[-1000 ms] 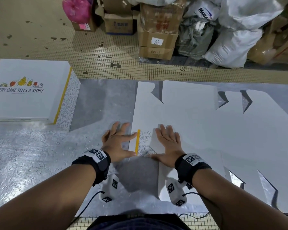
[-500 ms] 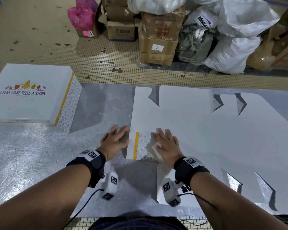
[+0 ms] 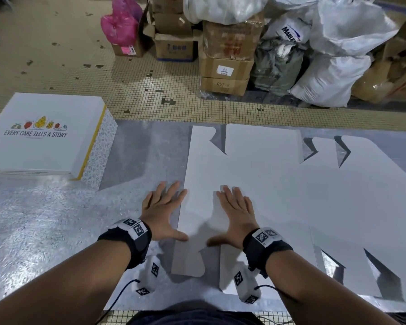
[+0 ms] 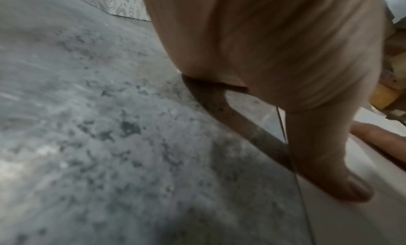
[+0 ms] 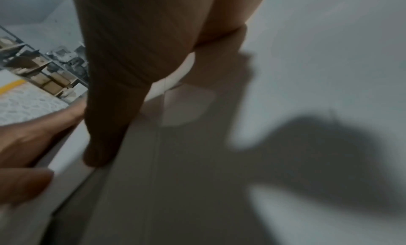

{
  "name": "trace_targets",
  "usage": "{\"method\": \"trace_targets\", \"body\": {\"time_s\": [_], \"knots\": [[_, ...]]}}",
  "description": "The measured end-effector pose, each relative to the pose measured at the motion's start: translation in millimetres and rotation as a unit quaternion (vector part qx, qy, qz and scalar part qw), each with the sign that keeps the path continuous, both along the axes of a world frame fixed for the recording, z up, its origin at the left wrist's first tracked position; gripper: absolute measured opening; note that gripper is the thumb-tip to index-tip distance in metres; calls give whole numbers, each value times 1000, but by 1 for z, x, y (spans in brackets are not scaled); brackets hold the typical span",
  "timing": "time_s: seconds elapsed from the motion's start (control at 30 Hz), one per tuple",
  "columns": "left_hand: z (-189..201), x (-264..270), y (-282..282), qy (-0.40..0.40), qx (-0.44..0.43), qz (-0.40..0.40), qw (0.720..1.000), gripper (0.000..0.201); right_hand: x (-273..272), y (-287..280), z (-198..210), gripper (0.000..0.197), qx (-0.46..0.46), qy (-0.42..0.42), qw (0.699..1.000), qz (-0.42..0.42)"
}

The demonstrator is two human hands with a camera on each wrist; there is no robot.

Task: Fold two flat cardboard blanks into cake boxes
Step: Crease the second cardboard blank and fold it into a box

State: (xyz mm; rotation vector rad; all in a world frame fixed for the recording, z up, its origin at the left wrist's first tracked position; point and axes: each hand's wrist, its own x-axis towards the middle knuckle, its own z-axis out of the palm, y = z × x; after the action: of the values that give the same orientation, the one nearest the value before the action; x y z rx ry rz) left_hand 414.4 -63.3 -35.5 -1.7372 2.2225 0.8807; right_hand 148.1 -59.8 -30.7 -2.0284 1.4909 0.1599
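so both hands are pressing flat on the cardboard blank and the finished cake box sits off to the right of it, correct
Not quite: the head view shows the finished cake box to the left of the cardboard blank. The left hand and right hand do lie flat on it.

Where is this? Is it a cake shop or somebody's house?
Probably a storeroom or packing area, not a shop counter. Taped brown cardboard cartons and big white plastic sacks are piled on the small-tiled floor, and a finished white cake box sits beside a flat white cardboard blank.

Left hand [image 4: 274,54] flat, thumb [image 4: 334,170] on white blank [image 4: 356,219]; silver mat [image 4: 98,127].
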Motion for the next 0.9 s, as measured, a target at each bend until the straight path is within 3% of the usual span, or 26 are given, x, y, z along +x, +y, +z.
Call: {"method": "trace_targets", "body": {"time_s": [0.07,0.13,0.23,0.3,0.4,0.63,0.8,0.9], "knots": [[2,-1,0,11,-4,9,1000,131,0,-3,3,133,4,-11,1000,-6],[8,-2,-3,34,-17,40,999,117,0,-11,8,103,-12,-42,998,-35],[21,-9,-17,63,-49,108,991,76,-3,-32,13,48,-60,-64,994,-65],[27,-15,-33,62,-58,136,987,47,-5,-50,14,35,-67,-73,992,-75],[30,-21,-56,54,-48,159,985,32,-1,-80,18,38,-56,-64,992,-91],[28,-31,-100,79,-51,180,979,59,1,-141,26,100,-32,46,995,-88],[23,-33,-130,158,-39,200,966,71,1,-155,28,96,-27,105,993,-54],[28,-40,-146,277,-7,274,921,82,-3,-157,27,94,-25,103,994,-43]]}}
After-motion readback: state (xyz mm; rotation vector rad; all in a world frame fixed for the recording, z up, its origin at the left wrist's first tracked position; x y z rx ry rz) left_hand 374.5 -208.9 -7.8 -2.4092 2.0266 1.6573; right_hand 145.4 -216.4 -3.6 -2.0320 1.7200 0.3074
